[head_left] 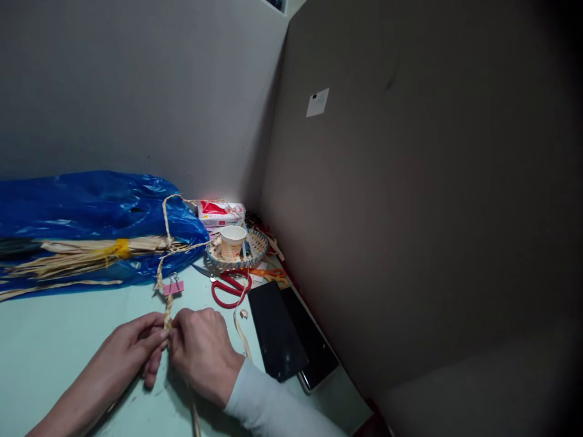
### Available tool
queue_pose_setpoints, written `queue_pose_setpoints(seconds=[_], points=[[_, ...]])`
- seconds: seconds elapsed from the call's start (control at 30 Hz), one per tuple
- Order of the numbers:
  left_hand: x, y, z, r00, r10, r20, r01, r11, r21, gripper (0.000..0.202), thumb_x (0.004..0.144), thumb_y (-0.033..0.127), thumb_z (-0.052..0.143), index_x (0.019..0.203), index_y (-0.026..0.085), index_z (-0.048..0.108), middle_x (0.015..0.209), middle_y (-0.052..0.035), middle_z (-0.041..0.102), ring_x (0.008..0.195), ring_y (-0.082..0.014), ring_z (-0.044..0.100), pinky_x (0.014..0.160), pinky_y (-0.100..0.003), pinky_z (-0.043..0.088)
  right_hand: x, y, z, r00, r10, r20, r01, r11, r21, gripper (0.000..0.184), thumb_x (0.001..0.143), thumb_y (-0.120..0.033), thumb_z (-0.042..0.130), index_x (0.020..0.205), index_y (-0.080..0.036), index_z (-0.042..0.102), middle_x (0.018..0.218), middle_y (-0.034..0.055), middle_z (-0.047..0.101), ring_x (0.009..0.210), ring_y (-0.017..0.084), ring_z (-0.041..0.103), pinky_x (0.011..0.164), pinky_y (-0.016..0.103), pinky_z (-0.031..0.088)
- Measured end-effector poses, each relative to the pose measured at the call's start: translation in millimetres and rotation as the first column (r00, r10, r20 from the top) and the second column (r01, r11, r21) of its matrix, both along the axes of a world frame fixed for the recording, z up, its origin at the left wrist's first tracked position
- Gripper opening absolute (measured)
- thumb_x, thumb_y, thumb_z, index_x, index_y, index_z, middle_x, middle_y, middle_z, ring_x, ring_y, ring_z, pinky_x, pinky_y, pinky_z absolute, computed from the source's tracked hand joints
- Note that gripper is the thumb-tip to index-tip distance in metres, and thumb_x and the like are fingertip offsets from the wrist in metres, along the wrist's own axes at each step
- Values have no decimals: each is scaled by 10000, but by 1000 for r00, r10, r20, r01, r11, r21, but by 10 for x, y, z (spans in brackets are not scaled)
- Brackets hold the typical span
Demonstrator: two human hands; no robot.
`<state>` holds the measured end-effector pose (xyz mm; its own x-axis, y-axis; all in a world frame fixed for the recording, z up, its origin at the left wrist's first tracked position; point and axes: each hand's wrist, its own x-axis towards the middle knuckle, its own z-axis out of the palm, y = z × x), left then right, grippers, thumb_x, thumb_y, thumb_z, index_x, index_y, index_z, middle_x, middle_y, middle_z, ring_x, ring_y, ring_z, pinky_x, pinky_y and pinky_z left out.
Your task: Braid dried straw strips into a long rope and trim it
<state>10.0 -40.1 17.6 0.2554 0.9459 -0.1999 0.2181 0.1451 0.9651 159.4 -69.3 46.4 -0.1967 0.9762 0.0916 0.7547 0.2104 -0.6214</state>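
A narrow braid of pale dried straw (pixel 168 306) runs down from a pink binder clip (pixel 173 287) toward me. My left hand (pixel 136 346) pinches the lower part of the braid between thumb and fingers. From the other side, my right hand (pixel 198 340) grips the same spot, its fingers curled and partly hidden behind its back. Loose strands hang below the hands, one showing under the right wrist. Beyond the clip, the finished braid (pixel 164 212) loops up over blue plastic and toward the basket.
A straw bundle (pixel 82 252) with a yellow tie lies on a blue plastic bag (pixel 91 200). Right of it are a woven basket (pixel 262 246) holding a paper cup (pixel 233 241), red-handled scissors (pixel 223 295), orange scissors (pixel 273 276) and two dark phones (pixel 276 328). A wall (pixel 387 200) borders the right.
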Motion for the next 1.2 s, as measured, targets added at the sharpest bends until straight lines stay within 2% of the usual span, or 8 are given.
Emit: queue_pose_setpoints(seconds=[0.07,0.17,0.33,0.47,0.6,0.73,1.03,1.2], points=[[-7,2,-19,999,8,-47,-7,1000,20,345,629,489,761,611,217,550,359,24,580,317,-152,523,388,-246,408,-13,-20,-11,986,18,165,-29,998,64,186,871,-225,531,970,-154,672,801,109,731,654,246,646,556,308,339],[-29,1,-13,999,-17,45,20,998,-55,322,661,459,752,614,215,547,359,36,574,310,-135,500,368,-224,367,-19,-30,-7,978,51,201,-74,991,109,156,887,-237,536,966,-165,650,811,90,727,638,235,636,536,304,305],[-98,-34,119,988,-49,146,71,986,-154,331,751,505,661,674,220,514,383,88,487,308,-73,373,349,-188,292,48,-10,77,998,36,-57,-37,999,-17,174,886,-178,512,872,-164,685,817,100,735,709,200,634,596,279,322],[-130,-18,200,991,-39,127,62,980,-190,320,723,475,679,707,217,492,514,110,462,364,-22,184,352,-161,112,121,72,86,981,83,-176,-95,994,-57,243,895,-143,505,717,-166,668,711,39,719,665,144,610,642,250,350],[-95,-8,197,998,-40,44,46,991,-126,270,726,435,642,665,223,485,494,103,459,350,-39,200,352,-195,109,145,107,83,970,54,-235,-76,993,-86,278,883,-143,522,624,-160,621,604,0,657,584,113,551,614,237,333],[-36,-31,162,999,21,-48,-19,999,29,226,692,343,639,576,218,491,446,81,474,417,-83,347,439,-209,232,127,93,108,969,35,-246,-64,992,-111,259,876,-148,529,626,-159,597,589,-19,609,572,101,524,572,221,318],[-38,-23,100,993,11,-117,-1,996,85,193,756,326,546,595,231,500,451,50,575,447,-128,429,485,-247,271,241,92,142,996,88,-11,-89,986,-143,210,876,-214,554,697,-158,650,637,24,646,622,138,549,567,257,269],[-14,-30,100,980,21,-197,5,991,134,245,840,222,539,605,222,472,455,78,532,475,-122,485,512,-252,342,196,72,333,976,81,201,-60,992,-111,187,908,-192,517,823,-151,679,759,97,695,691,196,615,579,289,296]])
